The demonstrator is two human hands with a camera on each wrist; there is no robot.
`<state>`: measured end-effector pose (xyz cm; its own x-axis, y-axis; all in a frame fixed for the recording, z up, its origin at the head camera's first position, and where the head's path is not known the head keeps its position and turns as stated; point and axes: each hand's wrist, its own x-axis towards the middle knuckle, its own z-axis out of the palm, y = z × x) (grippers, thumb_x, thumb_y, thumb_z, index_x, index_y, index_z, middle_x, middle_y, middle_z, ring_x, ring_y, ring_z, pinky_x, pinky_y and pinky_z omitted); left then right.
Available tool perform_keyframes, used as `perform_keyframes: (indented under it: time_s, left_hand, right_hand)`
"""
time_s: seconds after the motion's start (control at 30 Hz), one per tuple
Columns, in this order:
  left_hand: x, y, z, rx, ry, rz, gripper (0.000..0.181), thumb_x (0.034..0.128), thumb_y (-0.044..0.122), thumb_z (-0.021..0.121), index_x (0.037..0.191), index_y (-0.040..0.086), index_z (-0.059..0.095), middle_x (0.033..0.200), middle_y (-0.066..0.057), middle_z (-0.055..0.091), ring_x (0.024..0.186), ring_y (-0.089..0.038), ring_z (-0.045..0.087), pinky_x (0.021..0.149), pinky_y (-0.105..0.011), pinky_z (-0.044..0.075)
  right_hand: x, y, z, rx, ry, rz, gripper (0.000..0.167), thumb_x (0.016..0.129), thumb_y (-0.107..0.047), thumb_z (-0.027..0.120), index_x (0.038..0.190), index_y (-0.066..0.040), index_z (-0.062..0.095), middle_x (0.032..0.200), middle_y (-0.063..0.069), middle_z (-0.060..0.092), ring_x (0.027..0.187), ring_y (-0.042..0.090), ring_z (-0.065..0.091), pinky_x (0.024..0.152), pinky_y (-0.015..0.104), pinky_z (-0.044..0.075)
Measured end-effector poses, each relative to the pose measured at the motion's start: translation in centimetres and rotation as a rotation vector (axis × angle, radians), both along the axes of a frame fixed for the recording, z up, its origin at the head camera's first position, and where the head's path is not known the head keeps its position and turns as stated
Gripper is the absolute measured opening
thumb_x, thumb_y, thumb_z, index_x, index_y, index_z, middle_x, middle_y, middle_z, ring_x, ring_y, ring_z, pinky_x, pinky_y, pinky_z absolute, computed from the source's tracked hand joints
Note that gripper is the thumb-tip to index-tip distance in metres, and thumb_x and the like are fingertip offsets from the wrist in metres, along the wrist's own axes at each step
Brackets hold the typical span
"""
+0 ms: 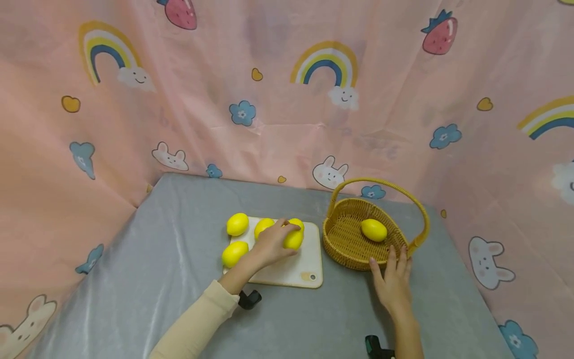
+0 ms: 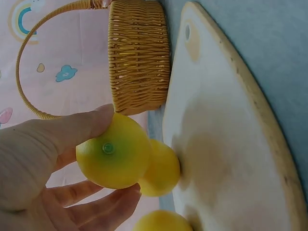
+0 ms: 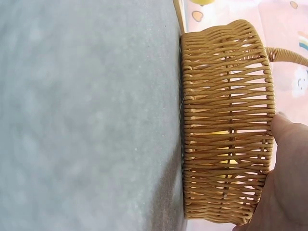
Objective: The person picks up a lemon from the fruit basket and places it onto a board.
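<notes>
My left hand (image 1: 270, 245) pinches a yellow lemon (image 1: 293, 240) between thumb and fingers over the white board (image 1: 291, 269); in the left wrist view that lemon (image 2: 114, 151) hangs above the board (image 2: 216, 144), in front of another lemon (image 2: 161, 169). Other lemons (image 1: 237, 224) (image 1: 235, 254) lie along the board's left and back parts. My right hand (image 1: 394, 284) rests on the near rim of the wicker basket (image 1: 345, 249), which holds one lemon (image 1: 374, 230). In the right wrist view, the right thumb (image 3: 284, 126) touches the rim of the basket (image 3: 226, 120).
The basket's tall handle (image 1: 385, 182) arches over it, right of the board. A grey cloth (image 1: 179, 279) covers the table. Pink patterned curtains (image 1: 278, 149) hang behind and at both sides. Dark wrist devices (image 1: 249, 299) are on both wrists.
</notes>
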<state>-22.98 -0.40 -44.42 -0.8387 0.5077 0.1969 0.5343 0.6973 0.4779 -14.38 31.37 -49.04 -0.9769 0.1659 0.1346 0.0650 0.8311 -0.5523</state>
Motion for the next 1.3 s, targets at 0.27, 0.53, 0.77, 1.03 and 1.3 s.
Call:
perform_keyframes:
  time_s: [0.27,0.53,0.77,1.03,1.3]
  left_hand:
    - [0.6,-1.4,-0.3,-0.008,0.021,0.013,0.056,0.0787,0.02,0.087,0.129,0.01,0.065,0.118,-0.01,0.058,0.101,-0.026,0.061,0.086,-0.043,0.05]
    - [1.4,-2.5,-0.7,-0.071,0.016,0.011,0.052,0.0781,0.022,0.087,0.125,0.01,0.067,0.113,-0.01,0.059,0.094,-0.025,0.058,0.08,-0.042,0.041]
    - [1.7,-3.2,-1.3,-0.086,0.03,0.003,0.053,0.0757,0.023,0.089,0.123,0.01,0.067,0.114,-0.011,0.061,0.096,-0.023,0.058,0.074,-0.039,0.038]
    - [1.9,-3.6,-1.6,-0.08,0.014,-0.02,0.051,0.0751,0.018,0.088,0.121,0.008,0.067,0.106,-0.008,0.06,0.09,-0.021,0.054,0.074,-0.04,0.037]
    - [2.1,-3.9,-1.6,-0.082,0.006,-0.013,0.052,0.0739,0.015,0.088,0.121,0.008,0.067,0.105,-0.007,0.059,0.089,-0.02,0.053,0.073,-0.04,0.037]
  right_hand:
    - [0.1,0.1,0.2,0.005,-0.017,-0.008,0.079,0.107,-0.046,0.038,0.157,0.006,0.004,0.16,0.03,-0.016,0.142,0.059,-0.011,0.1,0.08,0.017]
    - [0.1,0.3,0.1,0.01,-0.013,-0.009,0.079,0.107,-0.047,0.037,0.157,0.006,0.005,0.16,0.03,-0.015,0.142,0.059,-0.01,0.101,0.08,0.018]
    - [0.2,0.3,0.1,0.015,-0.047,-0.014,0.08,0.107,-0.048,0.035,0.157,0.005,0.002,0.16,0.031,-0.016,0.142,0.058,-0.011,0.101,0.079,0.017]
    - [0.0,0.4,-0.1,0.016,-0.052,-0.017,0.081,0.106,-0.049,0.035,0.157,0.005,0.002,0.16,0.03,-0.017,0.142,0.058,-0.011,0.102,0.079,0.017]
    - [-0.1,0.1,0.2,0.013,-0.035,-0.01,0.081,0.106,-0.048,0.037,0.157,0.006,0.003,0.16,0.031,-0.016,0.142,0.059,-0.01,0.102,0.079,0.016]
